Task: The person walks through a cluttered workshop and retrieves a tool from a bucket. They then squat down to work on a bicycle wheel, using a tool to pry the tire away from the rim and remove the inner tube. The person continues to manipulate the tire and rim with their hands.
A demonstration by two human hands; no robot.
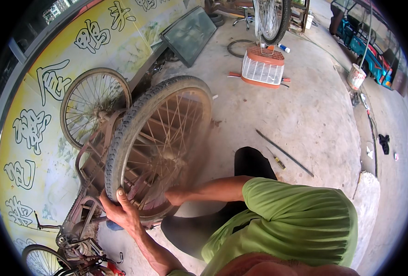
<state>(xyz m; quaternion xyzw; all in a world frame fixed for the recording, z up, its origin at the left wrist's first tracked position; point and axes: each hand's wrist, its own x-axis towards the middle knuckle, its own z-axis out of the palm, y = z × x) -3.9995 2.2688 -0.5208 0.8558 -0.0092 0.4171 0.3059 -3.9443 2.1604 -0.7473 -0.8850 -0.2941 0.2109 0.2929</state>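
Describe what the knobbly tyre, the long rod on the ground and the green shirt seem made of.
Tyre: probably rubber, matt and dusty, by its knobbly tread.
Rod: likely metal, dark and dull, by its thin, straight form.
Shirt: matt fabric, by its soft folds; fibre unclear.

Clasps knobbly dark rubber tyre with bare left hand, holding bare right hand near dusty metal hub.

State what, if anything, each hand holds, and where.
Left hand: large spoked metal wheel, by its knobbly dark rubber tyre, lower left. Right hand: cannot tell.
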